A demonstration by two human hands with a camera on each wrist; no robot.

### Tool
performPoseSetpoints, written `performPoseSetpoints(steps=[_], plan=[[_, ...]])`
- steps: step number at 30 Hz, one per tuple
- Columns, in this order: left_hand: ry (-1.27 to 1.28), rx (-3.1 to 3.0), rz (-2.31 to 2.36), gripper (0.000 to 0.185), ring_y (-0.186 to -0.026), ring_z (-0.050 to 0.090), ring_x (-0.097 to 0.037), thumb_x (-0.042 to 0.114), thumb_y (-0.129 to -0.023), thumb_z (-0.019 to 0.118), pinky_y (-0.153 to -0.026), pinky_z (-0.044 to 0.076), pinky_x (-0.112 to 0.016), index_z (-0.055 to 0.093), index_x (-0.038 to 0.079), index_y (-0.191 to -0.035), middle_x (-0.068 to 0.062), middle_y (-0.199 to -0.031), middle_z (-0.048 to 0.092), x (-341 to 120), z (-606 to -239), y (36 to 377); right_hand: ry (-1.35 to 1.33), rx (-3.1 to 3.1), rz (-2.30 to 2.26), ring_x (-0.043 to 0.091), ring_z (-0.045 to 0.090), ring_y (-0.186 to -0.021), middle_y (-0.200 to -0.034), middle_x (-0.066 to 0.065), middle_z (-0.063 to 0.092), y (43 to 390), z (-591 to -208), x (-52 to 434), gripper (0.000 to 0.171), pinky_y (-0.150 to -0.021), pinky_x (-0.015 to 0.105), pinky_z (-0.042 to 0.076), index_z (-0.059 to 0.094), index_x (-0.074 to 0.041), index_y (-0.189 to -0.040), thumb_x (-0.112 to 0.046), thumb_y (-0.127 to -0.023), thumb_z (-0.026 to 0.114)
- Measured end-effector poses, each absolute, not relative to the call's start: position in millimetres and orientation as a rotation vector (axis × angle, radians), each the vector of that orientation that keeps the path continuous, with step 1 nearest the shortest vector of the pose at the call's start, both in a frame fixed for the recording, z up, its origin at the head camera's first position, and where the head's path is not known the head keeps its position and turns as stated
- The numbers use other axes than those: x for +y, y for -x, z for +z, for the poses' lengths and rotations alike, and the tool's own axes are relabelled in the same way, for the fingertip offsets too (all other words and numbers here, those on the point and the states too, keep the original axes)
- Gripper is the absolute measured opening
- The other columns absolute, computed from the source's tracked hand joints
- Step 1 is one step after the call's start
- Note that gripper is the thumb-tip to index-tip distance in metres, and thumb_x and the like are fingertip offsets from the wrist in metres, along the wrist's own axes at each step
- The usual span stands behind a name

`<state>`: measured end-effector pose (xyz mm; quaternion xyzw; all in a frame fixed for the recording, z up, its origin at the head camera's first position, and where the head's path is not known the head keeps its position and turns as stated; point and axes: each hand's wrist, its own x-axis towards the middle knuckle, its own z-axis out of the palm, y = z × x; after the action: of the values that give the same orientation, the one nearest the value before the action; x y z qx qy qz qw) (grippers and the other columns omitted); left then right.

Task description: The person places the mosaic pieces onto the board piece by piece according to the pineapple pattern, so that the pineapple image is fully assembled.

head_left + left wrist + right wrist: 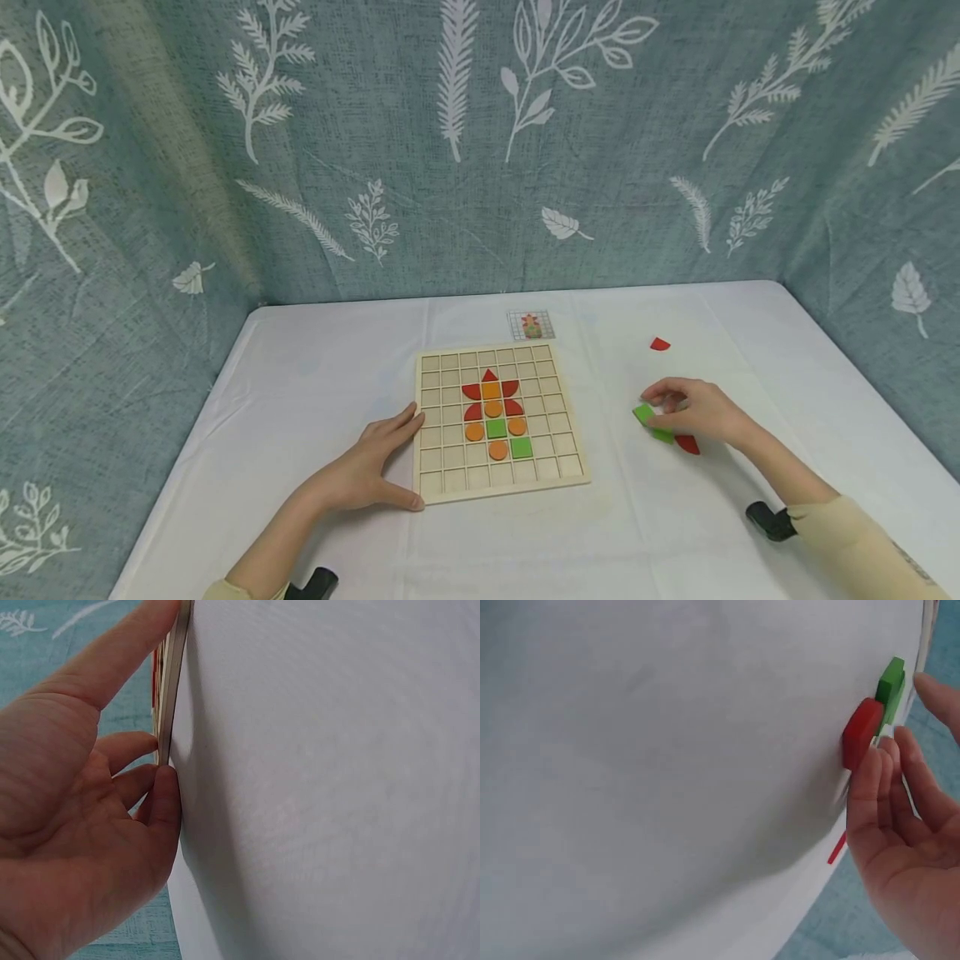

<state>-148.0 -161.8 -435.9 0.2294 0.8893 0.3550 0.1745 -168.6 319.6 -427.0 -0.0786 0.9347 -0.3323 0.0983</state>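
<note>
A square wooden grid board (442, 483) lies on the table, with a pattern of red, orange and green tiles set in its middle. My left hand (372, 462) spreads along the board's left edge, thumb at the near corner and fingers farther up; the left wrist view shows the fingertips against the rim. To the right of the board, my right hand (697, 410) is low over green square tiles (642, 413). Its thumb and fingertips are around one tile, with a gap between them in the right wrist view. A red tile (862, 733) lies beside the green ones, close to the fingers.
A small pattern card (531, 325) lies behind the board. Another red tile (660, 343) sits farther back on the right. White cloth covers the table (337, 358), and a blue-green leaf-print curtain (420, 233) hangs behind and at both sides.
</note>
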Motion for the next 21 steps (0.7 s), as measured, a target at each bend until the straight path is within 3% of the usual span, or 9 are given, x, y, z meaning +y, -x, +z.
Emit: performPoseSetpoints(steps=[6,21], plan=[[-0.663,2.517,1.003,0.112,-0.143,0.016,-0.038,0.044,-0.065,0.088,-0.110,0.021,-0.060,0.031,0.001,-0.151,-0.013,-0.161,0.016,-162.3,-436.3,148.1,0.270,2.756,-0.989,0.018,0.053,-0.080,-0.087,0.000,0.059,168.3,-429.3,317.3,0.030,-0.067,0.026,0.046,0.068,-0.005,-0.106,-0.020,-0.082,0.079],[-0.647,2.510,1.010,0.111,-0.143,0.015,-0.038,0.044,-0.065,0.088,-0.110,0.021,-0.061,0.031,0.002,-0.152,-0.013,-0.161,0.015,-162.7,-437.0,148.9,0.247,2.843,-0.969,0.016,0.054,-0.075,-0.078,-0.002,0.061,169.7,-425.7,298.5,0.024,-0.062,0.024,0.046,0.071,-0.005,-0.097,-0.020,-0.080,0.081]])
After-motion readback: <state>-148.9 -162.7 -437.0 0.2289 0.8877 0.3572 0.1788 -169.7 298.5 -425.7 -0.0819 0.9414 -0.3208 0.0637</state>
